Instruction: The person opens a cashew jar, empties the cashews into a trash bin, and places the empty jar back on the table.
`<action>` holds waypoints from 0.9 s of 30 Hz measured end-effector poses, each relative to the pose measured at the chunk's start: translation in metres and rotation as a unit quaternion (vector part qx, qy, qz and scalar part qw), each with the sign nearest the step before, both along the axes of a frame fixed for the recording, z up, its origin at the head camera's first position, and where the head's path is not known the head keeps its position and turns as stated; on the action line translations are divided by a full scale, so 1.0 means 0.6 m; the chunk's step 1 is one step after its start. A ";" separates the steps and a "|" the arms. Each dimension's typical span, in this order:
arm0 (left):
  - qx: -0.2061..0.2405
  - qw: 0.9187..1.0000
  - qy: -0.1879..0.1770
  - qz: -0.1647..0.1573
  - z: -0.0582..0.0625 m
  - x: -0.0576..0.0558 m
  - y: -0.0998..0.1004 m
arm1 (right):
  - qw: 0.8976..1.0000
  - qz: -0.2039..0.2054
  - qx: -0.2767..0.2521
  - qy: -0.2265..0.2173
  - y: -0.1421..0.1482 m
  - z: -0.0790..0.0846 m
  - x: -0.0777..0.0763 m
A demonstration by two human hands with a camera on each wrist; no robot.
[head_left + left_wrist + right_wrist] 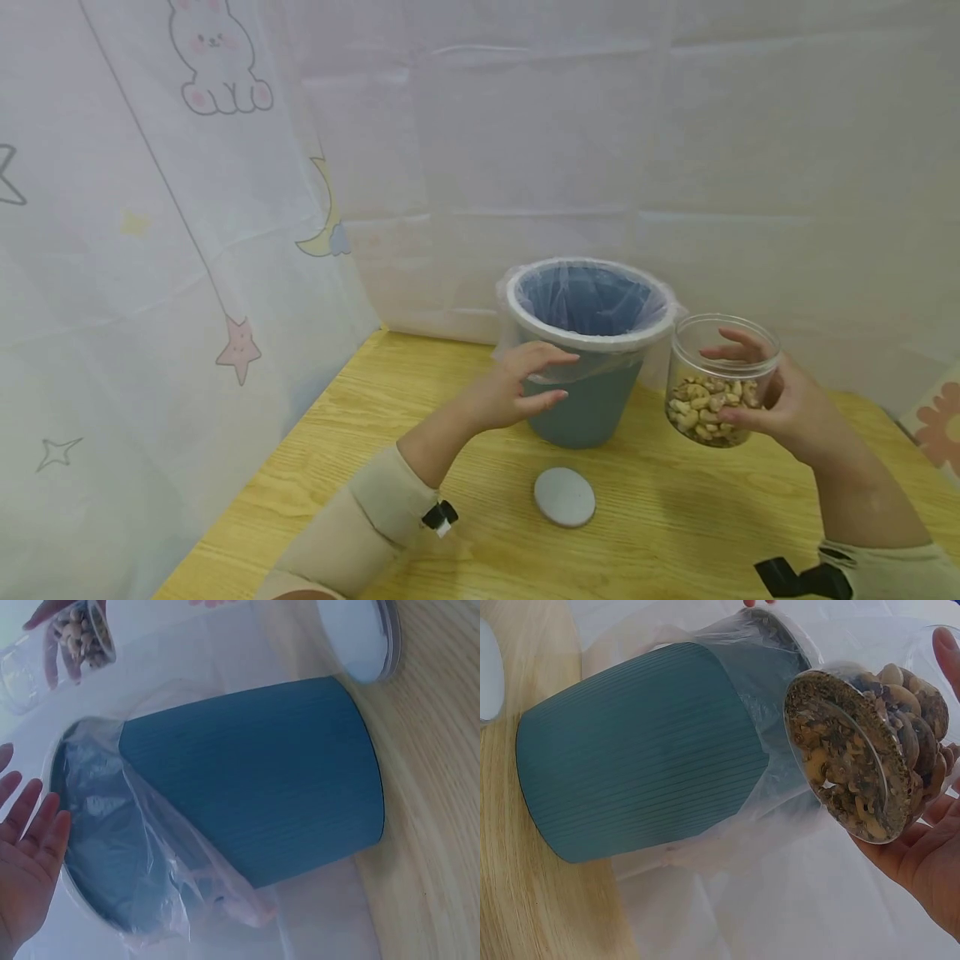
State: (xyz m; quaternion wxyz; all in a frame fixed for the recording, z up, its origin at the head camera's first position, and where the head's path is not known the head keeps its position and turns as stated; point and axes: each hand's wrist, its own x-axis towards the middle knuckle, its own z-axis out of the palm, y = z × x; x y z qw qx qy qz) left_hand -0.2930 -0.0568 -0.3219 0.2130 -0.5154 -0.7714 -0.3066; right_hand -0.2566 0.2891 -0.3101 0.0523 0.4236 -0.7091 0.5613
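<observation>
My right hand [798, 408] grips a clear, lidless jar [686, 367] from its right side, thumb in front. Cashew nuts [705, 408] fill about its lower half, and brown crumbs coat the bottom in the right wrist view. The jar is held up, just right of a blue trash can [581, 408] with a white rim. A thin clear bag [161, 855] lines the can and folds over its rim. My left hand [517, 387] hovers at the can's front left with fingers spread and holds nothing. On the table in front of the can lies a round white lid [565, 497].
The can stands on a yellow wood-grain table [660, 533] near its back edge. Behind and to the left hangs a pale cloth [525, 150] printed with a rabbit, a moon and stars.
</observation>
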 end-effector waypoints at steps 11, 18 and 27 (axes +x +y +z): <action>0.091 0.991 0.094 0.037 0.002 -0.029 -0.019 | 1.000 -0.005 -0.003 -0.007 0.001 -0.002 -0.001; 0.090 0.982 0.139 0.090 -0.011 -0.052 -0.024 | 1.000 0.008 -0.011 -0.008 -0.001 -0.005 -0.002; 0.087 0.976 0.155 0.126 -0.023 -0.080 -0.028 | 1.000 0.013 -0.017 -0.016 -0.001 -0.007 -0.003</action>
